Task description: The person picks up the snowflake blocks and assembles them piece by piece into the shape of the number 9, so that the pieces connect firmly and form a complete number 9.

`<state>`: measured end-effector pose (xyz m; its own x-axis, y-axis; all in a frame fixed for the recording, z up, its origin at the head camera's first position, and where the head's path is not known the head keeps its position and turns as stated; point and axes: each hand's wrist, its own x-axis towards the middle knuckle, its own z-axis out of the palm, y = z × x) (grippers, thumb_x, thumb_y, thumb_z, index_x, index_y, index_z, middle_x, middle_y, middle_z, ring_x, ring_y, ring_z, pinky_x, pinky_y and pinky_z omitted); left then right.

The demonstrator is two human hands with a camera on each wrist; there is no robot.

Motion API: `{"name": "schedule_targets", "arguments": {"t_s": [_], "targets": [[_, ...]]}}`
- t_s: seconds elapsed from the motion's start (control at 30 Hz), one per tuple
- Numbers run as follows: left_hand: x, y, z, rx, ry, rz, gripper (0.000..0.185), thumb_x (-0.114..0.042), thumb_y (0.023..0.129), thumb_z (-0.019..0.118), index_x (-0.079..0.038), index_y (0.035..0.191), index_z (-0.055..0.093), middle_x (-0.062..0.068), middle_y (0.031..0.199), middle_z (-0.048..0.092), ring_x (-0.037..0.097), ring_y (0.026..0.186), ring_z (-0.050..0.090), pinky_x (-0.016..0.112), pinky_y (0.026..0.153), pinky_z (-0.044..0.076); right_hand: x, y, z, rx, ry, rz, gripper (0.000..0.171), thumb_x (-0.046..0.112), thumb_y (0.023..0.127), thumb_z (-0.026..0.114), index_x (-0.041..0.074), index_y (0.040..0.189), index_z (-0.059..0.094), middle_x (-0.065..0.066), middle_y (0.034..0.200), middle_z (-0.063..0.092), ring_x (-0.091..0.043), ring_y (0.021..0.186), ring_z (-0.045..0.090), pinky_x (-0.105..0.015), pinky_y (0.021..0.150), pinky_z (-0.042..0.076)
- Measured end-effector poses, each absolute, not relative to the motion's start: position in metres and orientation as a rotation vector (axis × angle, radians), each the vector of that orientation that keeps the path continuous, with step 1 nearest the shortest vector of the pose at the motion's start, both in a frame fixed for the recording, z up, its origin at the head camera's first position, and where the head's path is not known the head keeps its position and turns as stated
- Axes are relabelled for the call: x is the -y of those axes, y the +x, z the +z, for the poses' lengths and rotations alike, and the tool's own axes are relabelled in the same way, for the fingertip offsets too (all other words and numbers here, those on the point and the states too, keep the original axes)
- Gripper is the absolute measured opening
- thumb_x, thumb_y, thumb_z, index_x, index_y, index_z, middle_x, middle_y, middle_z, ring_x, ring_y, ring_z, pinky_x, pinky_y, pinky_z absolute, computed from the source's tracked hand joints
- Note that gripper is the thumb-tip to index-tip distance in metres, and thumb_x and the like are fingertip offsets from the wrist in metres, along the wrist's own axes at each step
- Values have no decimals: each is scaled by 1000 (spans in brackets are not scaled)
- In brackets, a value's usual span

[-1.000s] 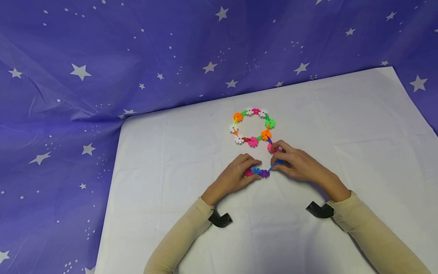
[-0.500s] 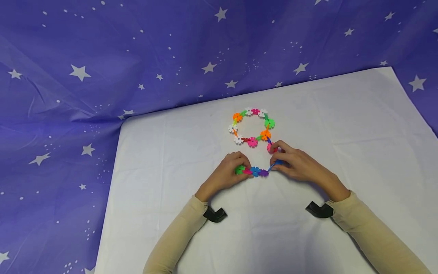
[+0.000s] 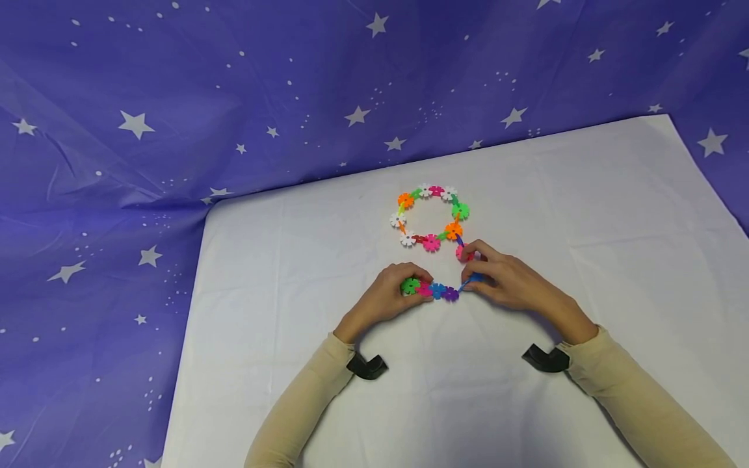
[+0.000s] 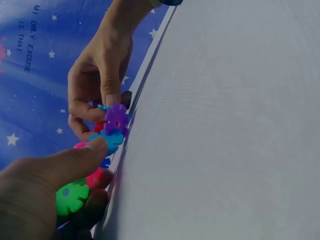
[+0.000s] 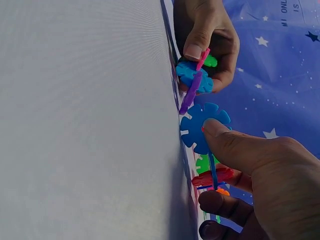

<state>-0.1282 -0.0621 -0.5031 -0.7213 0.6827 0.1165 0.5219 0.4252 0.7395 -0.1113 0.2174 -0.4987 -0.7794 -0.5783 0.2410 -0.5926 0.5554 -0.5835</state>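
Pinching chain end: left hand (image 3: 391, 296), fingers curled on green snowflake disc (image 3: 410, 285); right hand (image 3: 508, 279) grips blue disc (image 5: 204, 128), probably. Chain (image 3: 437, 291) on white table (image 3: 614, 260) below ring (image 3: 432, 216). Risk: twisting could pop links apart

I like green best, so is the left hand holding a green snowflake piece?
Yes, the left hand pinches a green snowflake piece at the end of the short chain.
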Motion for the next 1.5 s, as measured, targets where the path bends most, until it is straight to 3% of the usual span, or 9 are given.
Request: {"name": "schedule_targets", "arguments": {"t_s": [0.3,0.57,0.77,1.5], "targets": [[62,-128,-505,-2348,1085,1264,28,-14,85,77,-11,113,70,0,105,68,8,91,58,23,82,46,-217,-112,-499,2741,1044,1104,19,15,81,81,25,91,68,-3,118,53,-6,74,52,-24,67,47],[61,-127,-506,-2252,1071,1377,15,-11,87,74,-11,102,71,1,100,70,8,93,61,24,87,50,-216,-112,-502,2722,1043,1142,19,15,80,81,25,90,67,-3,118,53,-5,71,50,-22,64,44],[60,-123,-504,-2261,997,1362,14,-13,87,75,-12,100,72,0,95,73,5,84,61,22,79,51,-216,-112,-503,2722,1036,1145,20,15,80,81,25,90,67,-3,118,53,-5,71,50,-21,64,44],[52,-113,-508,-2490,1097,1230,13,-15,83,79,-13,92,69,-2,92,73,7,78,58,23,75,41,-217,-114,-507,2656,1055,1186,22,12,79,82,24,86,65,-3,115,53,-4,73,50,-19,64,42]]}}
